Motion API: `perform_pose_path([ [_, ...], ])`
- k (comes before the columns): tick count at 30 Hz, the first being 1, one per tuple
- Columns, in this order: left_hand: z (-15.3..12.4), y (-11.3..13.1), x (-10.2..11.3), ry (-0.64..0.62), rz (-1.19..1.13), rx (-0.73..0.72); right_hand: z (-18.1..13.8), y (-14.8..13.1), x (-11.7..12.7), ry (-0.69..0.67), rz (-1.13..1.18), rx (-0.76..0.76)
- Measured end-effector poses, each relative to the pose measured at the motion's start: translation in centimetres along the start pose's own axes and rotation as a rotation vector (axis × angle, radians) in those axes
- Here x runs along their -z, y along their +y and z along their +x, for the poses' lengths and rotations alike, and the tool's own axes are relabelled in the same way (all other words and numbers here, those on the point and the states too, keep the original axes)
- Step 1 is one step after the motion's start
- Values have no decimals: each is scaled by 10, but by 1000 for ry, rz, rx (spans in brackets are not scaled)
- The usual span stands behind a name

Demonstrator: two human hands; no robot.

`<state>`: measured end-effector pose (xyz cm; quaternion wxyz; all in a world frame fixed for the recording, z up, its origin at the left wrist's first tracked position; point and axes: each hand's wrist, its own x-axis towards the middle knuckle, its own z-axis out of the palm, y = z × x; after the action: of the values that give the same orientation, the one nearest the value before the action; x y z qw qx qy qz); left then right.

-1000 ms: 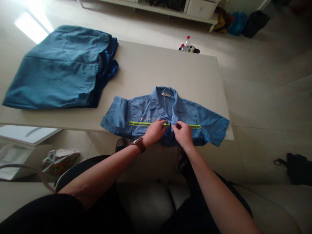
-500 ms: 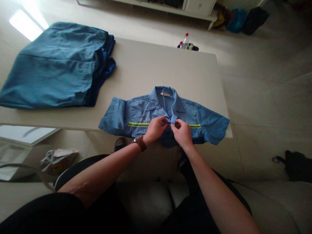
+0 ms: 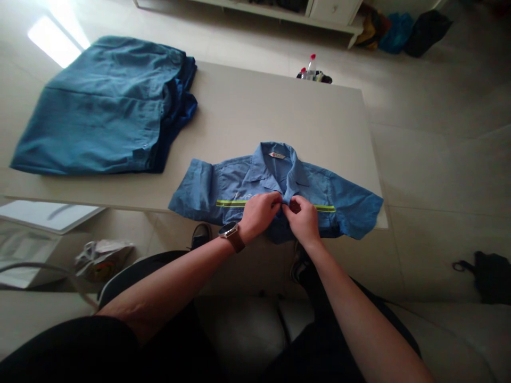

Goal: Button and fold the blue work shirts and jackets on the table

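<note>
A blue work shirt (image 3: 315,183) with a collar and a yellow-green reflective stripe lies face up at the near edge of the table, its lower part hanging over. My left hand (image 3: 260,213), with a watch on the wrist, pinches the front opening just below the collar. Close beside it, my right hand (image 3: 302,219) is closed in a pinch on the other side of the opening. The fingertips of both hands almost meet; any button between them is hidden.
Folded blue-green clothes (image 3: 99,111) lie on the left of the white table (image 3: 259,101). Bottles with red caps (image 3: 312,66) stand beyond its far edge. Below the left side are a white box (image 3: 43,218) and a plastic bag (image 3: 101,260). A dark bag (image 3: 491,276) is at right.
My left hand has moved closer to the right hand at the shirt's opening, and its fingertips now nearly touch the right ones. The whole view has shifted slightly.
</note>
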<state>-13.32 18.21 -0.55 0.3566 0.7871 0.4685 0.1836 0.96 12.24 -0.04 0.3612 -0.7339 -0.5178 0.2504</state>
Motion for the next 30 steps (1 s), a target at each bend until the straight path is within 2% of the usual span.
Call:
perform_pose_path([
  [7,6,-8,-8,14,-252,86,-1,-2,-3,-23,5,97],
  [14,10,-9,-16,-16,-534,137,0,5,-1,14,-12,176],
  [20,10,-10,-17,-64,-777,183,1,4,2,20,12,143],
  [26,12,-13,-26,16,-961,294,2,6,1,3,37,118],
  [30,10,-11,-27,62,-988,327,2,5,0,-2,38,97],
])
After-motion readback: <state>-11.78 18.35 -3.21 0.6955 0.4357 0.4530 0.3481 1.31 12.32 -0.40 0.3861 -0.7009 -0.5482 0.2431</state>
